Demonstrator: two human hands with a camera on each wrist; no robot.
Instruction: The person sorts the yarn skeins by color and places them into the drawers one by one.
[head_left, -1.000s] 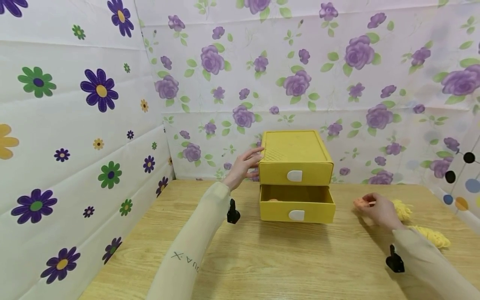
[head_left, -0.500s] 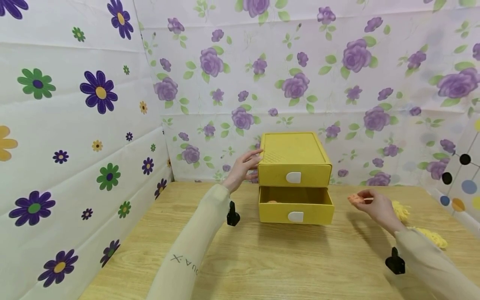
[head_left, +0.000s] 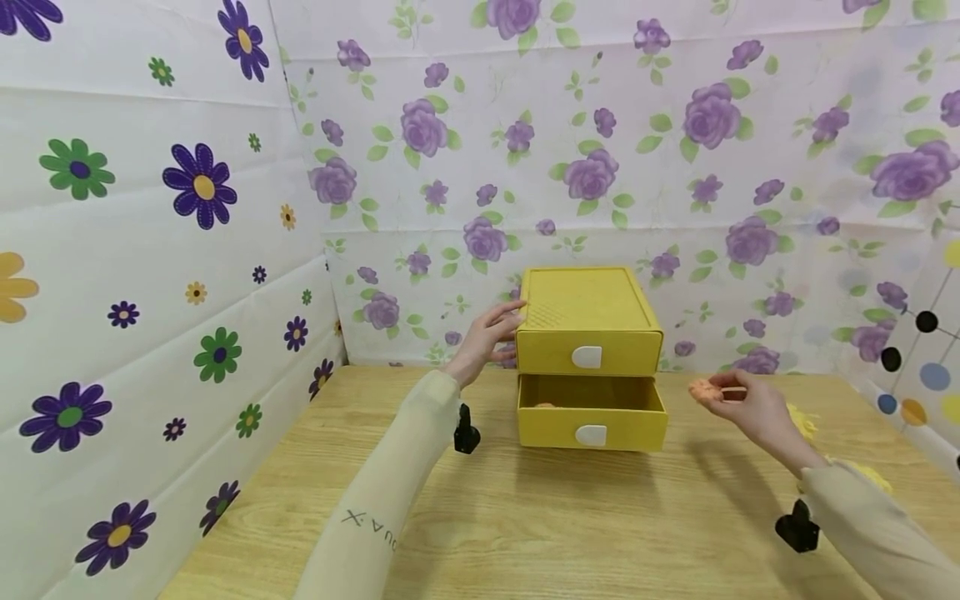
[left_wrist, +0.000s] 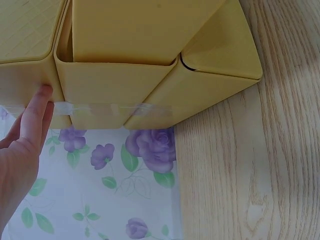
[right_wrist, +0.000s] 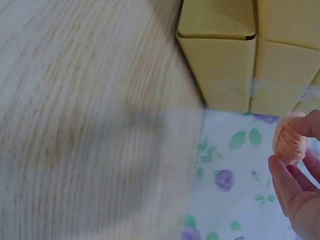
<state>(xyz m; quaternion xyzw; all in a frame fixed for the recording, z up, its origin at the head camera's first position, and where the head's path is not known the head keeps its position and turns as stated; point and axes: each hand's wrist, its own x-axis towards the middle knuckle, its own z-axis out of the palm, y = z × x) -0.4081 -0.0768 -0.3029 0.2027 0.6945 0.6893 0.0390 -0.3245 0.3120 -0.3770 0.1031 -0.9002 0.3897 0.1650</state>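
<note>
A yellow two-drawer box (head_left: 588, 300) stands at the back of the wooden table, its lower drawer (head_left: 555, 428) pulled out and its upper one closed. My left hand (head_left: 483, 342) rests its fingertips on the box's left side; the left wrist view shows straight fingers (left_wrist: 37, 112) against that wall. In the lower drawer lies a small orange thing (head_left: 545, 405), mostly hidden by the drawer front. My right hand (head_left: 757, 408) pinches a small orange yarn ball (head_left: 705, 390) between thumb and fingers, raised above the table right of the box. Its wound strands show in the right wrist view (right_wrist: 289, 140).
Yellow yarn bundles (head_left: 802, 421) lie on the table (head_left: 480, 517) at the right, partly hidden behind my right hand and sleeve. Flowered sheets (head_left: 420, 183) hang close behind the box and along the left side. A dotted sheet (head_left: 926, 367) borders the right.
My right hand has lifted the orange yarn ball off the table and moved it slightly left toward the box. My left hand stays at the box's side.
</note>
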